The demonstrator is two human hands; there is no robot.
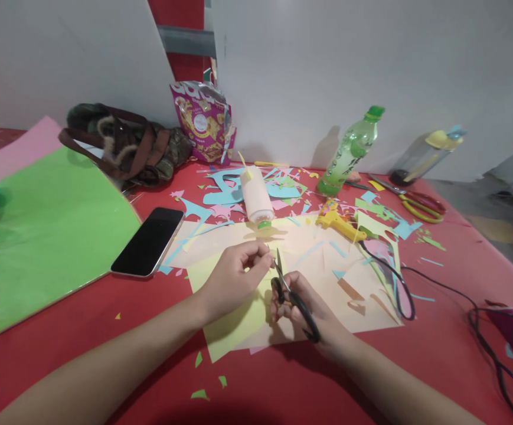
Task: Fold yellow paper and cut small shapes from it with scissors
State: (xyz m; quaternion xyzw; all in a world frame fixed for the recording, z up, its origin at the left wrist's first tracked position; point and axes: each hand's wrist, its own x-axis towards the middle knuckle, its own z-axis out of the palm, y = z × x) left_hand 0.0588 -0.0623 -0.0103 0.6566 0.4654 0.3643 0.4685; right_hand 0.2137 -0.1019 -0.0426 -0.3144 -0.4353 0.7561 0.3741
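My right hand (307, 310) grips black-handled scissors (301, 313), their blades slightly apart and pointing away from me. Just left of the blades, my left hand (237, 273) is pinched closed; whatever lies between its fingertips is too small to make out. Both hands are above pale sheets and a yellow paper sheet (232, 330). Beyond them, a pale pink paper-covered cylinder (257, 192) with a green end piece lies tilted among blue, pink and green paper scraps. To the right lies a yellow glue gun (342, 226) with a black cord.
A black phone (149, 242) and a large green sheet pack (56, 236) lie left. At the back are a bag (136, 144), a purple snack pouch (203, 121) and a green bottle (349, 150). Larger red-and-yellow-handled scissors (420, 206) lie right. A cable (473, 313) crosses the right side.
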